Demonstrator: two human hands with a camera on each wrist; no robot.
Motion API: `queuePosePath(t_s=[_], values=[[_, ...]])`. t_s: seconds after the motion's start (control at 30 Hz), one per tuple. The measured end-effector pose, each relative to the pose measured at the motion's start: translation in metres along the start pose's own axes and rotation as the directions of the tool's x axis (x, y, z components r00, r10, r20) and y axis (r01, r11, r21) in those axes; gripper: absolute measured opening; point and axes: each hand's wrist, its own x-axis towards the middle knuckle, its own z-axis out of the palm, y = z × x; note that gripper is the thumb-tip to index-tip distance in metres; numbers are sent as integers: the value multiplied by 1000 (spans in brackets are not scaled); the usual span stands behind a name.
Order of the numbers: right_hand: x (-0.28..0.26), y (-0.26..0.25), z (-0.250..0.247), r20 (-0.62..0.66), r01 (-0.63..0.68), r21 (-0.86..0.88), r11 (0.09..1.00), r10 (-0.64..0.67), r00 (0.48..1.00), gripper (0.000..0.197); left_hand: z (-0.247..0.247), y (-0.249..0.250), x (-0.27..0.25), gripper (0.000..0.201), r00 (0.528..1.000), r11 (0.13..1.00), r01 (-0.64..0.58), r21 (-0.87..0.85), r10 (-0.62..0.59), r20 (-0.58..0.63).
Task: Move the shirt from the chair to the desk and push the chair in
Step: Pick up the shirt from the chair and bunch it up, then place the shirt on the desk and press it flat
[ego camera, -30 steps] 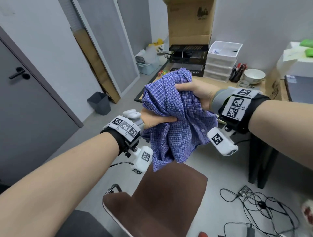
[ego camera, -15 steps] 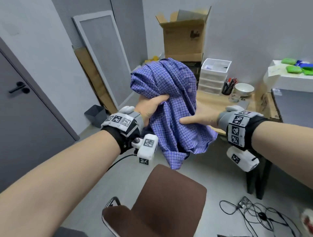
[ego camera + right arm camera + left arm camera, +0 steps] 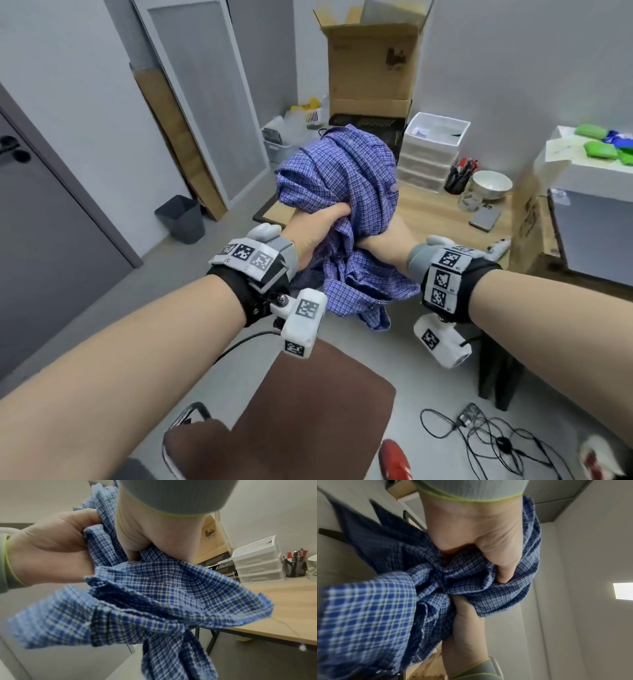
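A blue checked shirt [image 3: 342,178] is bunched into a ball and held in the air above the near left edge of the wooden desk [image 3: 435,212]. My left hand [image 3: 318,222] grips a fistful of cloth on its left underside. My right hand [image 3: 383,243] grips the cloth just beside it, on the right. The left wrist view shows my left hand [image 3: 479,534] with fingers buried in the shirt [image 3: 402,601]. In the right wrist view my right hand [image 3: 142,534] is clenched in the shirt [image 3: 154,588]. The brown chair [image 3: 308,411] stands bare below my wrists, pulled out from the desk.
At the back of the desk stand a tall cardboard box [image 3: 370,58], a white drawer unit [image 3: 431,150], a pen cup [image 3: 457,178] and a bowl [image 3: 491,183]. A phone [image 3: 484,219] lies nearer. A grey bin [image 3: 181,217] and tangled cables [image 3: 479,431] are on the floor.
The shirt has been gathered into a tighter ball and carried forward toward the desk. My right hand went from lying flat on its side to gripping it from below.
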Motion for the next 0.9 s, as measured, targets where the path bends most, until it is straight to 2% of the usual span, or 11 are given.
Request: queuePosePath(t_s=[0.1,0.17,0.3,0.37,0.43,0.5,0.6,0.63,0.73,0.83,0.9], values=[[44,45,-16,21,-37,-62,997,38,999,59,4,-25,36,50,996,998,66,16,-65,-68],[76,80,-32,39,-50,-117,992,55,998,55,9,-43,66,50,991,997,72,28,-68,-114],[134,147,-65,138,-30,-293,956,73,988,38,31,-77,131,86,961,993,119,7,-113,-252],[162,181,-79,193,-22,-367,930,99,976,35,49,-93,166,91,945,982,183,42,-164,-282],[185,206,-90,191,-27,-381,924,108,976,39,63,-105,197,77,936,972,226,66,-198,-292],[205,222,-102,159,-73,-353,933,137,978,55,78,-114,227,60,933,961,256,100,-219,-286],[236,253,-118,101,-143,-359,922,191,976,74,99,-125,272,52,928,943,301,144,-255,-272],[248,265,-121,74,-132,-395,909,175,982,77,104,-132,290,50,927,939,307,154,-259,-273],[281,293,-126,81,-82,-524,848,145,986,83,118,-146,332,70,920,923,343,172,-294,-258],[306,315,-129,88,-80,-609,789,167,982,81,126,-167,363,57,910,908,372,191,-316,-268],[312,329,-125,111,-34,-614,789,129,985,85,129,-176,373,52,903,902,379,205,-313,-294]])
